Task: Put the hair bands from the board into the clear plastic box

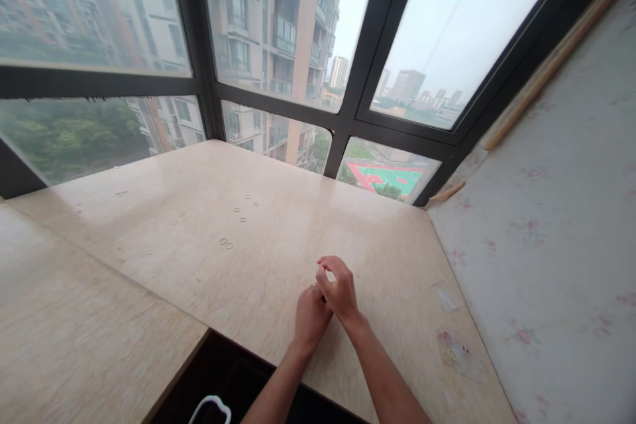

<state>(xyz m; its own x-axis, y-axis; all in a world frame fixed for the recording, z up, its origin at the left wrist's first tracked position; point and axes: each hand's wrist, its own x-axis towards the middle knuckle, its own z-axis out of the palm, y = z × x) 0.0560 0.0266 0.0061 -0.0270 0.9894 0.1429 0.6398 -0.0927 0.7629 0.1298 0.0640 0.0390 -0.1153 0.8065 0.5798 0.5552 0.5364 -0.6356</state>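
My right hand (340,288) is raised over the tabletop, thumb and index finger pinched together. A small pale thin ring (317,268) shows at their tips, though its detail is too small to see. Just below and touching it, my left hand (312,315) is closed with its back toward me; whatever its fingers hold is hidden. Left of the hands, several small thin rings lie in pairs on the stone-patterned top: a near pair (226,244), a middle pair (239,215) and a far pair (252,201).
To the right, near the flowered wall (531,265), lie a clear plastic bag (448,299) and another clear bag with small coloured bands (453,350). Dark-framed windows (342,126) border the far edge. At the front is a dark recess (238,371) with a white looped object (212,401).
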